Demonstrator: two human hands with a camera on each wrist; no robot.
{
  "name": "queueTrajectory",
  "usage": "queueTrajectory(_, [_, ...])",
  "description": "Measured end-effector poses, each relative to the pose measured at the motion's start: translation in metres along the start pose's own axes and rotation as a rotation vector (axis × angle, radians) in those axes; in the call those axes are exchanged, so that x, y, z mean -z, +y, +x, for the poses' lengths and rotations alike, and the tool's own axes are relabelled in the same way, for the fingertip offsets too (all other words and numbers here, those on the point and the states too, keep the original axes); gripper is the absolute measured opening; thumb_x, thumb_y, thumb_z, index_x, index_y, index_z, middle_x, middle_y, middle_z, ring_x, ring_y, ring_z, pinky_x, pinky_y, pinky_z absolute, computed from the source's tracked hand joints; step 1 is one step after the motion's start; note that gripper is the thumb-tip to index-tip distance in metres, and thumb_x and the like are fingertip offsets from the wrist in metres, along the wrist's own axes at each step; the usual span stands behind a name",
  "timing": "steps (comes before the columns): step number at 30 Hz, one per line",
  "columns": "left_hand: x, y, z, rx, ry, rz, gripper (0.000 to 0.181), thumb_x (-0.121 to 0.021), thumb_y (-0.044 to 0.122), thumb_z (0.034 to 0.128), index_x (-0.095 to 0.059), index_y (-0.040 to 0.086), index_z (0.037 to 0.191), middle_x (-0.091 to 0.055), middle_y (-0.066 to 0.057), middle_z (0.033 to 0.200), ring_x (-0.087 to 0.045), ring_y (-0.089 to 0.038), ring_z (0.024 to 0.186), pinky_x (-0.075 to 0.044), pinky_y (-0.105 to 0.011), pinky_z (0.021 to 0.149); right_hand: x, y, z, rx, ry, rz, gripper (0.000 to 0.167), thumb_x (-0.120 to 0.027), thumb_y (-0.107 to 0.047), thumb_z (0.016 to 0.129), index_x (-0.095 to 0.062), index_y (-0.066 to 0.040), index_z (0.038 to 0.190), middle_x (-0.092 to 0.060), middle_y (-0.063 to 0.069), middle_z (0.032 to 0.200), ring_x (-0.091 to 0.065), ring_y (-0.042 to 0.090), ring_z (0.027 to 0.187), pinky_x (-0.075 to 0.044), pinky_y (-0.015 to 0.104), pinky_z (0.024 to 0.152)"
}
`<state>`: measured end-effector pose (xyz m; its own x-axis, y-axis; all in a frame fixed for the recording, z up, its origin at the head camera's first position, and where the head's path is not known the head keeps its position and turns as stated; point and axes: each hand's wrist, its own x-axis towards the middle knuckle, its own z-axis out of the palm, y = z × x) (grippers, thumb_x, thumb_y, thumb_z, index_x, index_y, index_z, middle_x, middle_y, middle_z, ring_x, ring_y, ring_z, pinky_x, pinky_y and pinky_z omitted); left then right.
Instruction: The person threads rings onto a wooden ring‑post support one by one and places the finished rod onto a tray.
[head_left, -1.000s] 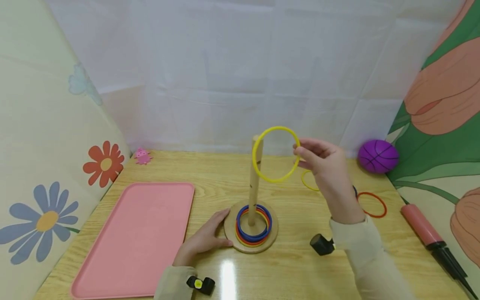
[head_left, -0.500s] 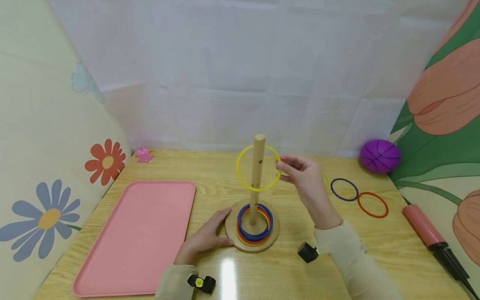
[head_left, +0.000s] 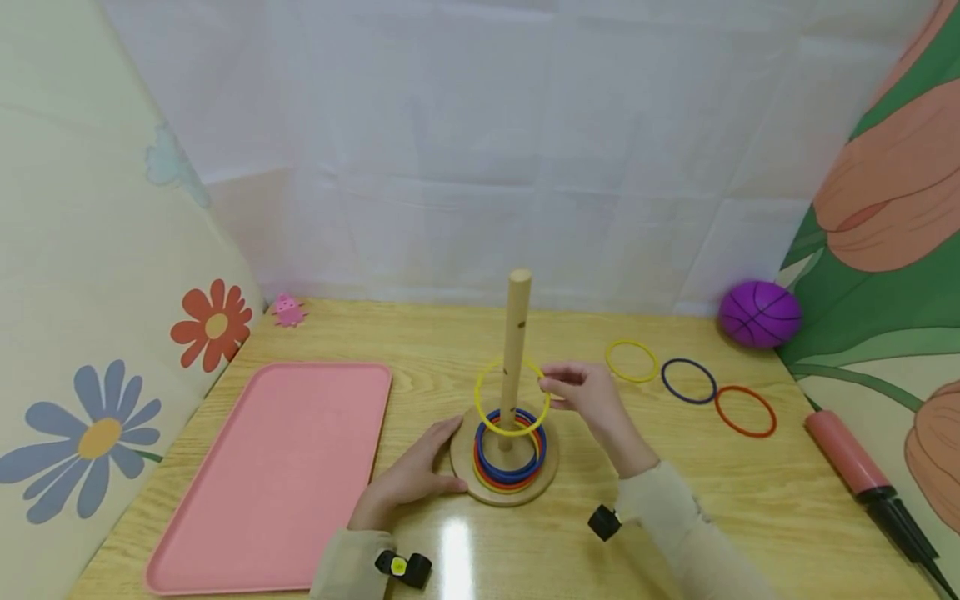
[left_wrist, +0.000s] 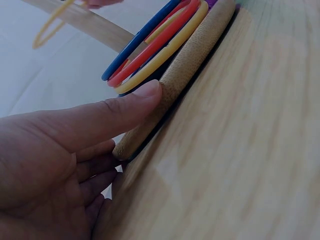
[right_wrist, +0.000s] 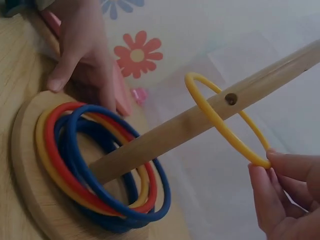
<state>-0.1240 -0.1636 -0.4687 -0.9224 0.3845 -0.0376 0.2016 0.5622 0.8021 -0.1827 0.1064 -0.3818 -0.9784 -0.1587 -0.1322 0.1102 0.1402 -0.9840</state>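
Note:
A wooden peg stand has an upright post (head_left: 514,333) on a round base (head_left: 551,462). Several blue, red and yellow rings (right_wrist: 52,145) lie stacked around the post's foot. My right hand (head_left: 588,400) pinches a yellow ring (right_wrist: 222,127) at its right edge between thumb and fingertips. The ring encircles the post, tilted, above the stack. With thumb and fingers spread and fairly straight, my left hand (head_left: 412,471) rests against the left rim of the base. In the left wrist view its thumb (left_wrist: 125,110) presses the base's edge.
On the table's right lie a yellow ring (head_left: 632,381), a blue ring (head_left: 688,401) and a red ring (head_left: 746,434). Behind them sits a purple ball (head_left: 760,314). A pink hand pump (head_left: 847,450) is at far right. At left are a pink tray (head_left: 277,475) and a small pink toy (head_left: 288,310).
My right hand has moved left and down, bringing the yellow ring from beside the post's top to around its lower half. The left hand has stayed against the base.

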Motion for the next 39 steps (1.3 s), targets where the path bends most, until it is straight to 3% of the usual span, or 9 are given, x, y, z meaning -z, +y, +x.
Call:
queueTrajectory(9, [0.0, 0.0, 0.0, -0.002, -0.005, 0.005, 0.098, -0.083, 0.025, 0.0757, -0.027, -0.001, 0.151, -0.028, -0.025, 0.155, -0.023, -0.045, 0.144, -0.018, -0.059, 0.119, -0.004, 0.033, 0.01, -0.016, -0.046, -0.06, 0.026, -0.067, 0.002, 0.087, -0.065, 0.013, 0.111, -0.073, 0.004, 0.087, -0.065, 0.004, 0.077, -0.062, 0.032, 0.074])
queueTrajectory(13, [-0.001, 0.0, 0.0, -0.002, -0.008, 0.003, 0.098, -0.083, 0.025, 0.0757, -0.026, -0.001, 0.151, -0.028, -0.025, 0.155, -0.024, -0.044, 0.144, -0.019, -0.059, 0.119, -0.006, 0.042, 0.012, -0.036, -0.035, -0.105, 0.024, -0.067, 0.002, 0.087, -0.067, 0.011, 0.109, -0.073, 0.008, 0.088, -0.066, 0.005, 0.075, -0.062, 0.03, 0.07])
queueTrajectory(18, [-0.001, -0.001, 0.001, 0.004, -0.009, 0.003, 0.098, -0.083, 0.026, 0.0758, -0.026, -0.001, 0.151, -0.028, -0.024, 0.156, -0.024, -0.043, 0.145, -0.02, -0.058, 0.119, -0.008, 0.047, 0.011, -0.039, -0.025, -0.139, 0.023, -0.069, 0.001, 0.086, -0.068, 0.009, 0.107, -0.074, 0.013, 0.091, -0.064, 0.005, 0.073, -0.06, 0.025, 0.065])
queueTrajectory(26, [-0.001, -0.003, 0.001, -0.014, -0.006, 0.003, 0.098, -0.083, 0.025, 0.0754, -0.026, -0.002, 0.151, -0.029, -0.026, 0.155, -0.025, -0.045, 0.144, -0.02, -0.059, 0.119, -0.009, 0.051, 0.01, -0.052, -0.025, -0.19, 0.023, -0.071, -0.004, 0.085, -0.07, 0.005, 0.107, -0.073, 0.015, 0.095, -0.065, 0.008, 0.072, -0.061, 0.028, 0.067])
queueTrajectory(29, [-0.001, -0.004, 0.001, -0.014, -0.006, 0.005, 0.098, -0.083, 0.025, 0.0754, -0.026, -0.001, 0.151, -0.028, -0.025, 0.155, -0.024, -0.045, 0.144, -0.019, -0.059, 0.119, -0.006, 0.052, 0.009, -0.035, -0.034, -0.178, 0.023, -0.072, -0.005, 0.085, -0.071, 0.005, 0.106, -0.073, 0.017, 0.096, -0.067, 0.01, 0.074, -0.062, 0.03, 0.069])
queueTrajectory(30, [-0.001, -0.004, 0.001, -0.014, -0.006, 0.005, 0.098, -0.083, 0.025, 0.0755, -0.026, -0.001, 0.151, -0.028, -0.025, 0.155, -0.024, -0.045, 0.144, -0.019, -0.06, 0.119, -0.002, 0.061, 0.014, 0.008, -0.057, -0.149, 0.022, -0.073, -0.009, 0.085, -0.072, 0.002, 0.105, -0.074, 0.015, 0.094, -0.068, 0.01, 0.073, -0.062, 0.029, 0.067])
queueTrajectory(36, [0.0, -0.003, 0.0, -0.015, -0.003, 0.003, 0.098, -0.083, 0.025, 0.0754, -0.026, -0.002, 0.151, -0.028, -0.026, 0.155, -0.024, -0.045, 0.144, -0.019, -0.06, 0.119, 0.01, 0.067, 0.018, 0.037, -0.046, -0.132, 0.024, -0.069, -0.006, 0.088, -0.069, 0.007, 0.108, -0.072, 0.02, 0.1, -0.069, 0.015, 0.079, -0.062, 0.032, 0.071])
queueTrajectory(39, [0.0, -0.002, 0.0, -0.014, -0.003, 0.001, 0.098, -0.083, 0.024, 0.0755, -0.026, -0.002, 0.151, -0.028, -0.026, 0.155, -0.024, -0.045, 0.144, -0.019, -0.06, 0.119, 0.015, 0.059, 0.016, -0.01, 0.002, -0.182, 0.027, -0.065, -0.002, 0.09, -0.065, 0.011, 0.113, -0.069, 0.024, 0.108, -0.07, 0.021, 0.087, -0.062, 0.035, 0.076])
